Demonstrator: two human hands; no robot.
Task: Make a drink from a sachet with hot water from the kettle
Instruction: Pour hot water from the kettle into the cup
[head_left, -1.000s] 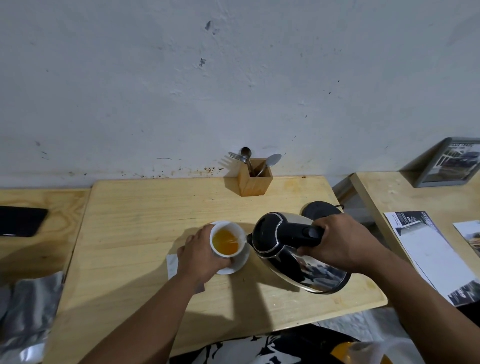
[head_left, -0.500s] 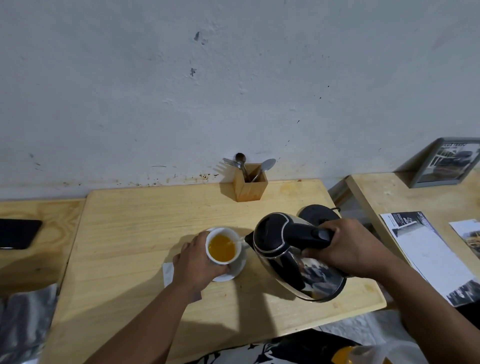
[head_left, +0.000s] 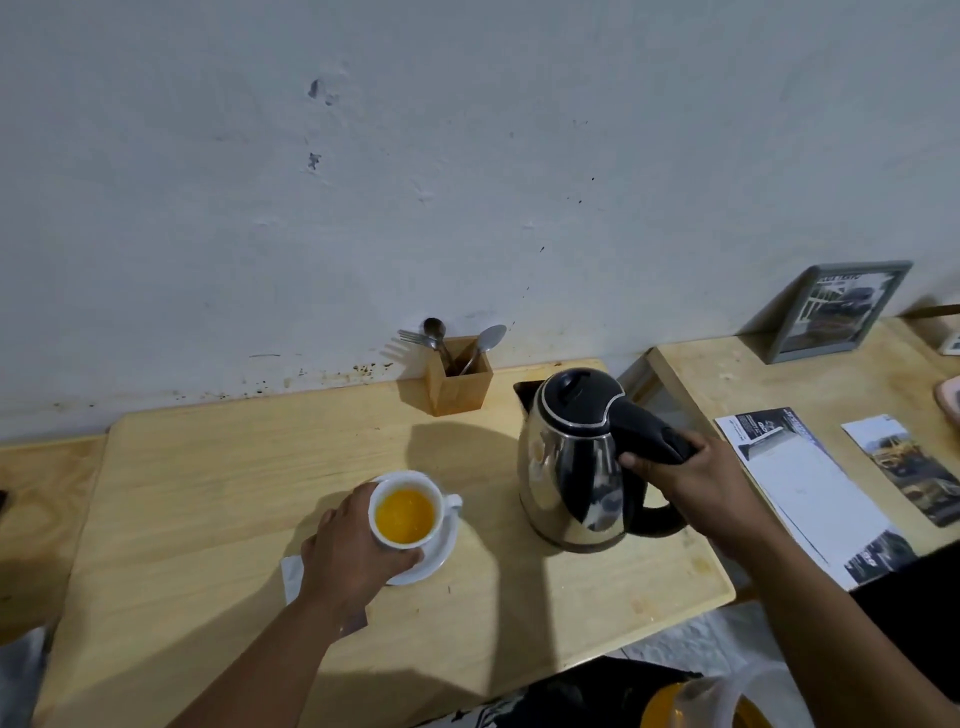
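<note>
A white cup (head_left: 439, 498) holding orange liquid stands on a white saucer (head_left: 441, 553) on the wooden table (head_left: 208, 493). My left hand (head_left: 350, 553) curls round the cup's left side. A steel kettle (head_left: 571, 467) with a black lid stands upright to the right of the cup. My right hand (head_left: 696, 480) grips its black handle. A white sachet (head_left: 293, 571) lies on the table, partly hidden under my left wrist.
A wooden holder (head_left: 460, 382) with a fork and spoons stands at the wall behind the cup. A second table at right carries leaflets (head_left: 810, 483) and a framed picture (head_left: 836, 309). A plastic container (head_left: 691, 701) shows at the bottom edge.
The kettle has swung from tilted over the cup to upright, further right and away from the cup. My left hand still holds the cup.
</note>
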